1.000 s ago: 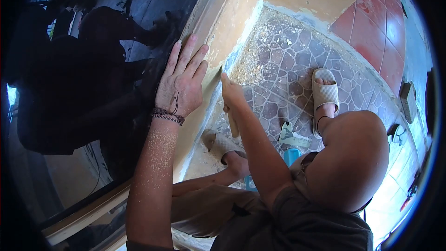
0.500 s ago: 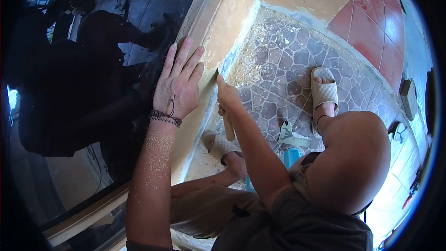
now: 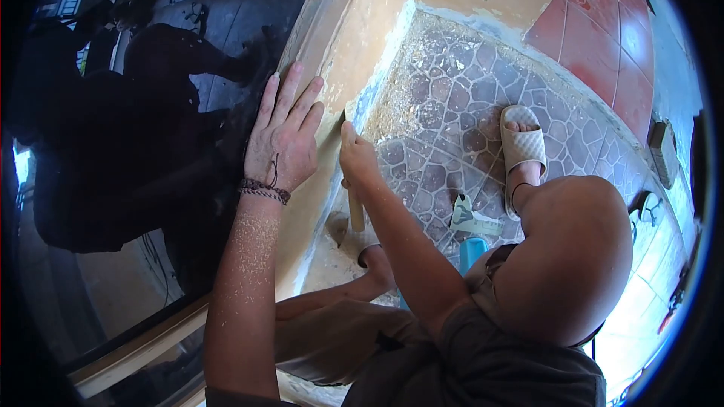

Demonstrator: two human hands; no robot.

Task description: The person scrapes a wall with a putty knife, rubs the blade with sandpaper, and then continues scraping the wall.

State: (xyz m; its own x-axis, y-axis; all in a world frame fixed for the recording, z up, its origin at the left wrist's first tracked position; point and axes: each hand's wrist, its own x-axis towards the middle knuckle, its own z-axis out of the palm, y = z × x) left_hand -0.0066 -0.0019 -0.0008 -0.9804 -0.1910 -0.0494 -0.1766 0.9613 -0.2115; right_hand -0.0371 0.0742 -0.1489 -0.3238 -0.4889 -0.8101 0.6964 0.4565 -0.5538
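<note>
Scraper (image 3: 355,211): gripped by its pale handle, dark blade pointing to the base of the tan wall (image 3: 371,34). Blade contact with the wall cannot be confirmed.

Right hand (image 3: 358,157): clenched around the handle, thumb towards the blade. Compared with one second ago, fist and handle sit slightly further left in view, nearer the wall; part of this is camera drift, since the window frame (image 3: 320,22) slid the same way. Judgement: a short stroke or small repositioning; work remains on the same low stretch.

Left hand (image 3: 280,152): flat, grasping nothing, fingers extended along the frame beside the dark pane (image 3: 151,136); essentially unmoved relative to it. Probably a brace. Pale flecks on that forearm.

Outward: crumbs (image 3: 396,109) on the stone-patterned floor (image 3: 434,162) along the wall; further out, a cut scrap (image 3: 475,220) and a blue object (image 3: 473,251).
</note>
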